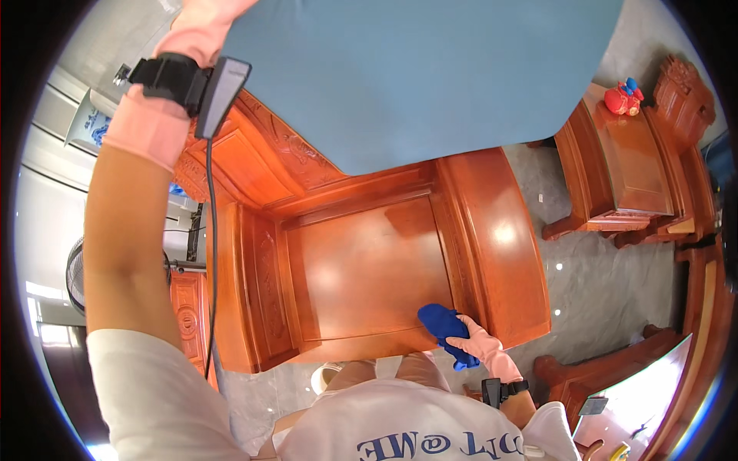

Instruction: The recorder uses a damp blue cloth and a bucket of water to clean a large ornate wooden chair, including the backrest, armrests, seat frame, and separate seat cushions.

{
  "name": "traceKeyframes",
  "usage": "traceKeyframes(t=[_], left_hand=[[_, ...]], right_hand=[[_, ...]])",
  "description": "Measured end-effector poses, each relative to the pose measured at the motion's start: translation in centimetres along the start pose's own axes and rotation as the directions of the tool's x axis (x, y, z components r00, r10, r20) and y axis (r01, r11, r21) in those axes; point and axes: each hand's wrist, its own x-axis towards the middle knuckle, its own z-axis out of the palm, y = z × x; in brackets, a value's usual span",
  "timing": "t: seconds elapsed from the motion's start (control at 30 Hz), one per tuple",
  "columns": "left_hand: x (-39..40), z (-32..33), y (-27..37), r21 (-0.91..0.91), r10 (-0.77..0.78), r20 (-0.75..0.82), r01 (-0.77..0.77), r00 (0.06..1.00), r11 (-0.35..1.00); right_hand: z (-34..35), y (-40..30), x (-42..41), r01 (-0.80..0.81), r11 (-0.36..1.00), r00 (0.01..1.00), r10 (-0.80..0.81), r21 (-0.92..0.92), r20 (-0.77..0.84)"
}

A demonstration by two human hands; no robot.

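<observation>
My left hand (202, 26), in a pink rubber glove, is raised at the top left against the edge of a large blue-grey seat cushion (415, 80). The cushion is held up over the far part of a carved reddish-brown wooden armchair (369, 271). Its fingertips are cut off by the top of the picture. My right hand (481, 344), gloved in pink too, grips a bunched dark blue cloth (444, 325). That cloth lies at the near right corner of the bare seat panel, beside the broad, glossy side rail (501, 242).
A wooden side table (625, 167) at the right bears a small red ornament (622, 101). A glass-topped table (640, 397) stands at the lower right. On the left are a fan (75, 271) and a blue-and-white vase (89, 124). A black cable (211, 242) hangs from my left wrist device.
</observation>
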Motion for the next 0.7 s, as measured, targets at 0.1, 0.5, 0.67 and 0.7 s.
traceKeyframes(t=[0.1,0.5,0.67,0.7], left_hand=[[2.2,2.8,-0.8,-0.008,0.029,-0.006,-0.029,1.0,1.0],[3.3,9.4,-11.0,0.63,0.633,-0.214,-0.39,0.744,0.671],[-2.7,10.3,-14.1,0.456,0.663,-0.246,-0.519,0.707,0.723],[-3.4,9.1,-16.9,0.438,0.617,-0.242,-0.482,0.749,0.758]], right_hand=[[-0.4,1.2,0.0,-0.014,0.998,1.0,0.014,0.053,-0.008],[0.1,2.2,2.8,-0.022,1.0,0.999,0.022,-0.005,0.033],[1.3,1.4,5.5,0.029,0.999,0.997,-0.03,-0.024,-0.065],[1.4,0.2,6.3,0.04,0.999,0.997,-0.041,-0.011,-0.071]])
